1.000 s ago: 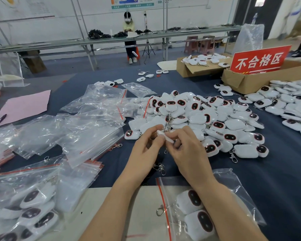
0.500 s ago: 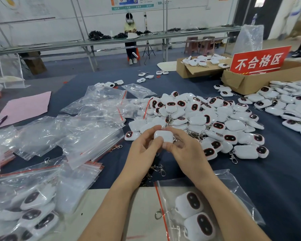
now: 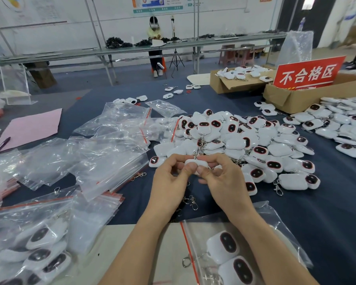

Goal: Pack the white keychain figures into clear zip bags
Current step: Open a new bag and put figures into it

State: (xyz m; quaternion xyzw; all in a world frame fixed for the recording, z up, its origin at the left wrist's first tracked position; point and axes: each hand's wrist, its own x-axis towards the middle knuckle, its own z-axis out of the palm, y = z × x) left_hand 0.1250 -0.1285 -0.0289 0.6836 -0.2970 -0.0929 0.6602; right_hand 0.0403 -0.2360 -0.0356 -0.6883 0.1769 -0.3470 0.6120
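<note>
Head view looks down on a dark blue table (image 3: pixel 327 212). At the centre, the left hand (image 3: pixel 169 179) and the right hand (image 3: pixel 224 182) meet and hold together one white keychain figure (image 3: pixel 193 162). Both thumbs press on its near side and the curled forefingers close over its far side, so each hand pinches it. The figure is lifted above the table and only its white side shows.

At 12 to 2 o'clock from the hands lies a big pile of figures (image 3: pixel 245 138), some with the dark face up. At 9 o'clock, empty zip bags (image 3: pixel 103 159) are spread in a loose heap. At 5 o'clock, under the right forearm, a zip bag (image 3: pixel 280 229) holds two figures. At 7 o'clock are filled bags (image 3: pixel 39 243). At 2 o'clock, far, a red sign (image 3: pixel 308 74) stands in a cardboard box (image 3: pixel 286 97).
</note>
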